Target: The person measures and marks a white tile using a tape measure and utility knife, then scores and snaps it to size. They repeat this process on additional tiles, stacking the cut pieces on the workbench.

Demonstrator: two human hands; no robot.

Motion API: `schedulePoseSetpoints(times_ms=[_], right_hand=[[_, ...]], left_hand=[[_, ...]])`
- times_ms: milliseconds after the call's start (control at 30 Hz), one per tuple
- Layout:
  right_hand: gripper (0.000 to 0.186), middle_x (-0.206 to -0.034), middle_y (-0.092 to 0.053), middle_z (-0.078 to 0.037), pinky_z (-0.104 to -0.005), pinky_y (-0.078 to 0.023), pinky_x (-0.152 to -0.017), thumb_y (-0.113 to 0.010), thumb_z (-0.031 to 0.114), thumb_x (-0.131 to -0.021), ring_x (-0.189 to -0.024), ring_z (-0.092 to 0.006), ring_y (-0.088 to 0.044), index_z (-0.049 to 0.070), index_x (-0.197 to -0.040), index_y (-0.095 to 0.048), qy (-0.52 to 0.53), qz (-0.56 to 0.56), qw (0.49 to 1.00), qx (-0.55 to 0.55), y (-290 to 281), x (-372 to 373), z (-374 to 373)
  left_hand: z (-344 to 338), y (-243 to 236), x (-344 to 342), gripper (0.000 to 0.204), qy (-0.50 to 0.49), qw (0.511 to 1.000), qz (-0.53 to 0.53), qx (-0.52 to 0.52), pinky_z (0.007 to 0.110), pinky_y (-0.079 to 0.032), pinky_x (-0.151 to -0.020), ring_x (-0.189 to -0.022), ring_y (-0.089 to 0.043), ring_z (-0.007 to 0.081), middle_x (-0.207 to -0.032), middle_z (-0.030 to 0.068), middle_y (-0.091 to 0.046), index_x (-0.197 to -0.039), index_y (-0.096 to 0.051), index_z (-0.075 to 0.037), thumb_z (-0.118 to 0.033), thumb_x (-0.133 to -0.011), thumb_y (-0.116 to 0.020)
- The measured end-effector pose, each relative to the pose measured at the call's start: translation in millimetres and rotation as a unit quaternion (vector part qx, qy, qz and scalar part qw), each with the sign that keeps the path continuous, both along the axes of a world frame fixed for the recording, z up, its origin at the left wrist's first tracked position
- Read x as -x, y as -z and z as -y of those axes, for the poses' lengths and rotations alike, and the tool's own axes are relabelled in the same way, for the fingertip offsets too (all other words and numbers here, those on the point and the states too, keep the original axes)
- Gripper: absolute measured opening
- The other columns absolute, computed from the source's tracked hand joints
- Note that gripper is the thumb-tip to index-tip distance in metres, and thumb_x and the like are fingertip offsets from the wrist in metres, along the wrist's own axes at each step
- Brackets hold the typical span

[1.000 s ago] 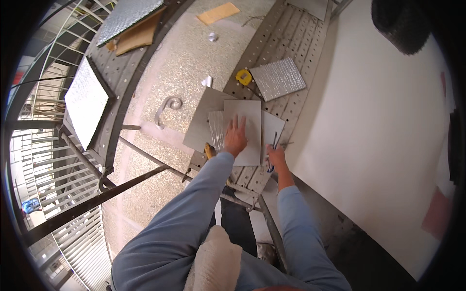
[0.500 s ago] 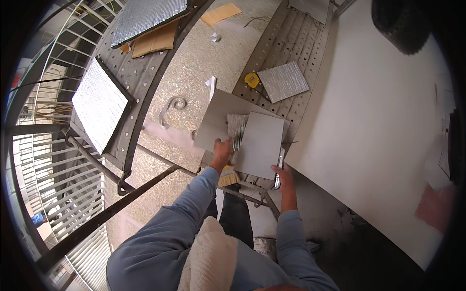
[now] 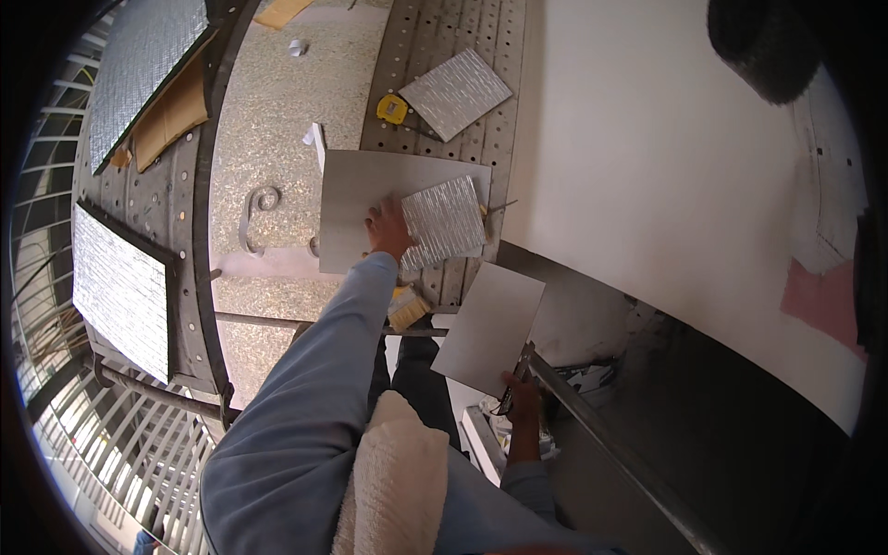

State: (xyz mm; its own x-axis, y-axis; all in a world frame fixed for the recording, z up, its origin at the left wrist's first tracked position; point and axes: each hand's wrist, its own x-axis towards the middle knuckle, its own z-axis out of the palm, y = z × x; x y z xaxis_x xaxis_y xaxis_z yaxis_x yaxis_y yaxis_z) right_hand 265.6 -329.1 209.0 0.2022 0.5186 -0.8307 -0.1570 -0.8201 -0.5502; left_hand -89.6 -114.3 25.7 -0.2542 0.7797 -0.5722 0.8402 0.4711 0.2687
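Note:
My left hand (image 3: 388,229) lies with fingers spread on a large grey sheet (image 3: 347,199), at the left edge of a small foil-faced piece (image 3: 444,222) lying on that sheet. My right hand (image 3: 524,402) is closed round a utility knife (image 3: 516,375) and the lower corner of a smaller grey panel (image 3: 490,326). That panel is tilted and held off the platform, close to my body. A paint brush (image 3: 407,307) with pale bristles lies just below the large sheet. Beyond it are a yellow tape measure (image 3: 392,109) and another foil-faced piece (image 3: 456,94).
Perforated metal planks (image 3: 444,28) carry the pieces, beside a speckled board (image 3: 277,102) with a curled strip (image 3: 252,217). Two foil panels (image 3: 125,296) rest on the left plank. A metal rail (image 3: 610,444) slants at lower right. A pale wall (image 3: 629,166) stands on the right.
My right hand has drawn the smaller grey panel and knife back toward my body, uncovering the foil-faced piece. My left hand has opened flat on the large sheet. The view has shifted right.

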Motion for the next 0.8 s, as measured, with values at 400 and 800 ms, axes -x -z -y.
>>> schedulePoseSetpoints(times_ms=[400,800], right_hand=[[0.047,-0.108,-0.067,-0.006,-0.0359,-0.054,-0.066,-0.071,0.014,-0.090,-0.087,-0.0195,-0.066,0.006,-0.134,-0.056,-0.024,-0.063,0.998,0.016,90.2,47.8,-22.2],[0.060,-0.106,-0.069,-0.016,-0.0473,-0.062,-0.069,-0.073,0.006,-0.088,-0.090,-0.0316,-0.072,0.004,-0.144,-0.054,-0.315,0.052,0.944,0.082,157.2,52.9,-68.9]], left_hand=[[12.3,-39.1,144.5,0.040,-0.277,0.837,0.471,0.023,0.027,-0.035,-0.052,-0.057,-0.044,0.0088,-0.082,0.0014,-0.065,-0.120,-0.072,-0.003,-0.033,-0.095,-0.076],[36.3,-254.3,176.6,0.013,-0.427,0.565,0.655,-0.264,0.025,-0.042,-0.059,-0.065,-0.050,0.0074,-0.086,-0.0066,-0.059,-0.115,-0.063,-0.012,-0.021,-0.105,-0.063]])
